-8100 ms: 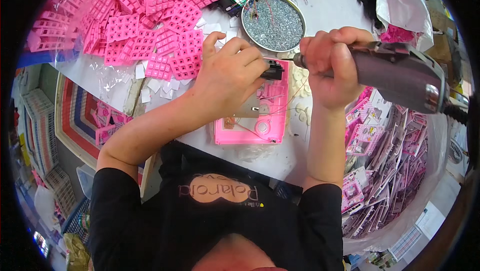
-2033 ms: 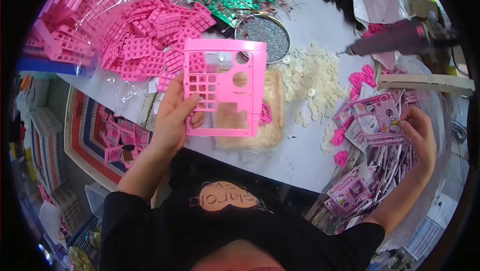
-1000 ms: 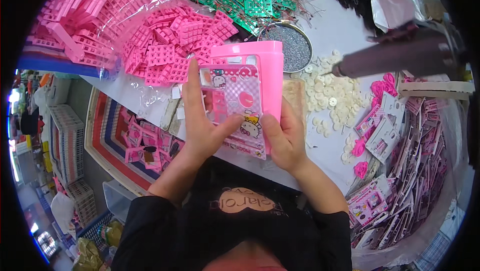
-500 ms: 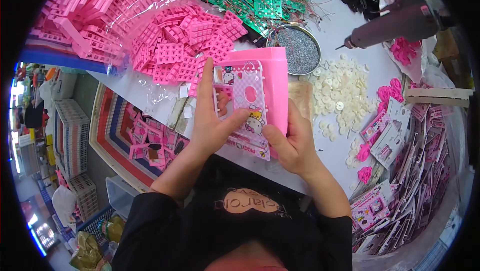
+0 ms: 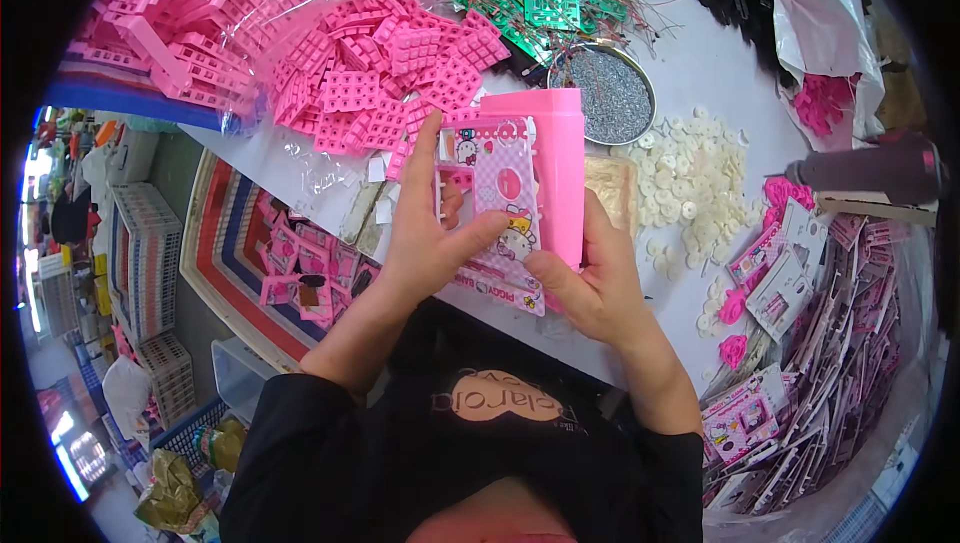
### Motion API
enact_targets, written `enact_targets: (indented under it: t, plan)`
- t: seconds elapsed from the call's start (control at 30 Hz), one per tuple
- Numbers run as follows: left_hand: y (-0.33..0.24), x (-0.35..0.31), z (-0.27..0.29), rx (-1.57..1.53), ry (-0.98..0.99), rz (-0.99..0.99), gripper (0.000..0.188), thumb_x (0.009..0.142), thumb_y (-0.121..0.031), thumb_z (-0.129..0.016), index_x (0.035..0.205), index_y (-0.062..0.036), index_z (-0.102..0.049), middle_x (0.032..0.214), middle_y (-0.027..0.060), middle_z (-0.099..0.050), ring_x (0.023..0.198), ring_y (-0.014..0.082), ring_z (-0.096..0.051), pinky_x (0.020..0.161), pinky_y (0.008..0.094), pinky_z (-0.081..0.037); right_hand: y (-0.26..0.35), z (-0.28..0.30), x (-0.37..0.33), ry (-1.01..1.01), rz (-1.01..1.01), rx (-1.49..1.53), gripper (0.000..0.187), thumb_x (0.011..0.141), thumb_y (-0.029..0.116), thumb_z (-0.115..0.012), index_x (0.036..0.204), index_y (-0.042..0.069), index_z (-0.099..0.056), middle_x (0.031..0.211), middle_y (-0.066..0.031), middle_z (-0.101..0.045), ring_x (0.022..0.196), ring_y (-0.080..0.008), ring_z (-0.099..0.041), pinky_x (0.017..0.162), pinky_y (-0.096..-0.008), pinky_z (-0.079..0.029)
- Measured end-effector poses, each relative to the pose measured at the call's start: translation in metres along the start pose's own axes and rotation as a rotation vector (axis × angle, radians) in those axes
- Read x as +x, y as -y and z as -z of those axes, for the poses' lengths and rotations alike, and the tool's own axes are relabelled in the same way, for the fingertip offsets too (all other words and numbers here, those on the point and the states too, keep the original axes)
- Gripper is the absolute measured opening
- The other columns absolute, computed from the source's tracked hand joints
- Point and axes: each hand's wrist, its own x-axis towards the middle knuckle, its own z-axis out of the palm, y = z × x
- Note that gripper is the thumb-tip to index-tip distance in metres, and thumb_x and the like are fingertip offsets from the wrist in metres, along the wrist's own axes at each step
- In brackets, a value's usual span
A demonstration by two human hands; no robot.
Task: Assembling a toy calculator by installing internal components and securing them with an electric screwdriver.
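Note:
A printed plastic front panel point(image 5: 489, 165) with cartoon pictures and cut-out openings is held upright over the table's near edge. My left hand point(image 5: 424, 235) grips its left side, with the thumb pressed on its face and some fingertips showing through an opening. Right behind the panel stands a pink plastic housing point(image 5: 562, 158). My right hand point(image 5: 605, 283) holds the housing from the right side, its thumb on the panel's lower right edge. The panel lies close along the housing's front; whether the two are joined, I cannot tell.
Beyond my hands lie pink keypad pieces point(image 5: 352, 93), green circuit boards point(image 5: 552, 5) and a round tin of small screws point(image 5: 605, 93). White discs point(image 5: 690, 183) are spread to the right. A power screwdriver point(image 5: 865, 173) hangs near a bag of printed panels point(image 5: 810, 373).
The screwdriver has swung down and to the right. The whole view has shifted slightly. Both hands keep their hold on the panel and housing.

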Motion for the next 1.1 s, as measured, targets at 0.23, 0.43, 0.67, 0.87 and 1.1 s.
enact_targets:
  t: [0.23,0.43,0.67,0.87,1.1]
  plan:
    - [-0.010,-0.002,-0.011,0.027,-0.067,-0.079,0.114,0.075,-0.023,-0.088,0.159,-0.0017,-0.014,0.136,0.0157,-0.045,0.123,0.0250,-0.053,0.096,0.0348,-0.049,0.006,0.009,0.005,0.170,-0.117,0.154,0.065,0.095,0.028,-0.070,0.145,-0.002,-0.041,0.117,-0.0119,-0.066,0.103,-0.0175,-0.064,0.088,-0.0327,-0.051]
    - [0.005,-0.002,-0.005,0.364,-0.043,-0.161,0.113,0.074,-0.033,-0.088,0.156,0.0033,-0.018,0.142,0.0244,-0.040,0.132,0.0339,-0.045,0.108,0.0441,-0.040,-0.004,0.002,-0.001,0.175,-0.115,0.396,0.064,0.099,0.026,-0.065,0.149,-0.003,-0.036,0.141,-0.0123,-0.052,0.128,-0.0185,-0.050,0.106,-0.0345,-0.042]
    - [0.000,0.011,-0.001,0.062,-0.044,-0.062,0.087,0.090,-0.020,-0.071,0.156,0.0021,-0.020,0.142,0.0194,-0.046,0.128,0.0251,-0.050,0.109,0.0378,-0.040,-0.013,0.000,-0.007,0.126,-0.155,0.662,0.062,0.101,0.023,-0.062,0.150,-0.002,-0.032,0.140,-0.0125,-0.053,0.128,-0.0189,-0.052,0.107,-0.0359,-0.043]
    - [0.007,0.020,0.001,-0.290,-0.181,-0.058,0.047,0.108,-0.014,-0.046,0.150,0.0017,-0.035,0.130,0.0122,-0.060,0.111,0.0130,-0.061,0.094,0.0281,-0.051,-0.004,0.010,-0.007,0.090,-0.245,0.451,0.063,0.093,0.007,-0.070,0.146,-0.002,-0.037,0.131,-0.0124,-0.060,0.116,-0.0175,-0.061,0.098,-0.0339,-0.051]
    - [-0.001,0.022,0.005,-0.360,-0.151,0.001,0.028,0.109,-0.020,-0.047,0.126,-0.0001,-0.056,0.107,0.0053,-0.067,0.090,0.0067,-0.064,0.077,0.0231,-0.053,-0.005,0.010,-0.014,0.066,-0.425,0.498,0.056,0.092,0.003,-0.070,0.141,-0.002,-0.043,0.121,-0.0108,-0.067,0.106,-0.0154,-0.066,0.092,-0.0311,-0.055]
